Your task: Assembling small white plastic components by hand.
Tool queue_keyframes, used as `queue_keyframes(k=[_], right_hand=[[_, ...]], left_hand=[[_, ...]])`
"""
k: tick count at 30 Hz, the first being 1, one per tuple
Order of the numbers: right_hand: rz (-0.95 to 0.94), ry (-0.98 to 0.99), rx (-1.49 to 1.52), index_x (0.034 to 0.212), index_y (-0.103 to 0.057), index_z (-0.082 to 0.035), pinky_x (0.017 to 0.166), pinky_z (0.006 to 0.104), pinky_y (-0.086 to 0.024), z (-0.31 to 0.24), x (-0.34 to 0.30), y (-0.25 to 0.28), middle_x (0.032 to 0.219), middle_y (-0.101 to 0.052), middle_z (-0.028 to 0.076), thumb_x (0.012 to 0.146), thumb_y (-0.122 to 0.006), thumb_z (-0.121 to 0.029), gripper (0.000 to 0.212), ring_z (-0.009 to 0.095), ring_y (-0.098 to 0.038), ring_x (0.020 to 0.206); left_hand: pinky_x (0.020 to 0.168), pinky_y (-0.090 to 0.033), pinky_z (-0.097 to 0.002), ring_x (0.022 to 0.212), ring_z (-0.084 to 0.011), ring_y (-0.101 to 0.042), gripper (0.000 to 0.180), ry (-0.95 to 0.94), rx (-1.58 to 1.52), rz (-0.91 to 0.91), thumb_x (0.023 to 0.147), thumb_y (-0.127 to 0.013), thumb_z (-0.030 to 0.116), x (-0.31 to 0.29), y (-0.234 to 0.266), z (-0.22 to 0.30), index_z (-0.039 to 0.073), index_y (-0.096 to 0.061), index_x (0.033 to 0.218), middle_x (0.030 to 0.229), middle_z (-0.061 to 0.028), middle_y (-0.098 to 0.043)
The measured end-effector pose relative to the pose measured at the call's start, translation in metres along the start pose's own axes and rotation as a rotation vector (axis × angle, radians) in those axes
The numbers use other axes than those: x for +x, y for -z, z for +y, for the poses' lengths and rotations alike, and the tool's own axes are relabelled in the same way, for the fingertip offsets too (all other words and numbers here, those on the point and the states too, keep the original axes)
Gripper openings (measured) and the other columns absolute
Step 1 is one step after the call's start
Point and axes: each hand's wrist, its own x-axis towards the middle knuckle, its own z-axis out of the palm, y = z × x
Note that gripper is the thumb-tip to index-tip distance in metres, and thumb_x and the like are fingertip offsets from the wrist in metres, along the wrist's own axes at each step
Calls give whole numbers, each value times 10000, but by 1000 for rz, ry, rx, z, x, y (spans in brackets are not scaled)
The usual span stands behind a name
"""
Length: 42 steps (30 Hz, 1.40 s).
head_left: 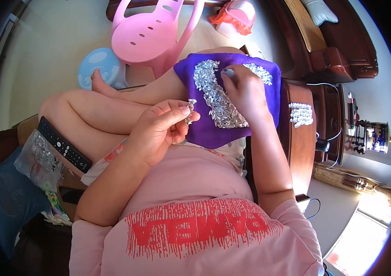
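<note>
Between the thumb and fingers of my left hand (154, 131) is a short cluster of small silvery beads (191, 112), held upright just left of a purple cloth (200, 138). The cloth lies over my lap and bears a curved pile of narrow, shiny silver beads (223, 108). My right hand (247, 94) is over the upper part of this pile, with thumb and fingertips drawn together. Whatever they may pinch is too small to make out. Partly behind the right hand is a second, smaller bead pile (260, 73).
On the wooden armrest (296, 152) at right lie several rows of silvery beads (301, 114). A black remote control (64, 145) and a clear plastic bag (39, 154) sit by my left leg. Beyond stand a pink chair (144, 41), a blue stool (98, 64) and a pink bin (239, 18).
</note>
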Motion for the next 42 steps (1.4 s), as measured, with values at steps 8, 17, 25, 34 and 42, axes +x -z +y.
queue_keyframes(k=[8,17,25,34,42], right_hand=[[-328,-541,1147,984,-707,-44,494,192,-376,-57,-42,30,773,-641,-57,912,-709,-67,75,17,-491,575],[-331,-611,1356,981,-707,-42,482,176,-343,-65,-49,26,821,-694,-11,909,-696,-28,74,16,-475,584],[-276,-494,1334,991,-704,-28,706,212,-510,-64,-51,25,894,-700,12,904,-693,15,98,66,-614,782],[-183,-540,1289,1083,-657,-12,831,259,-549,-71,-53,24,971,-706,46,894,-703,43,202,100,-659,900],[-192,-545,1254,1138,-617,0,818,246,-552,-74,-52,24,943,-718,70,884,-707,62,277,107,-673,871]], left_hand=[[630,-510,-263,710,-99,-616,93,-159,104,-1,973,-622,94,-2,-4,-7,48,-641,1051,1021,-102,-712],[683,-566,-266,789,-112,-657,129,-205,167,-5,972,-645,91,-3,-9,-14,17,-633,1077,948,-56,-692],[661,-574,-249,743,-92,-649,129,-341,286,18,938,-688,47,-3,-14,-14,-14,-658,1047,891,-50,-676],[601,-479,-190,674,-31,-591,70,-561,471,83,921,-685,-8,-2,-17,-20,-22,-666,987,786,-21,-678],[549,-427,-182,626,-7,-537,52,-615,508,118,909,-691,-21,-1,-14,-22,-31,-656,945,706,1,-643]])
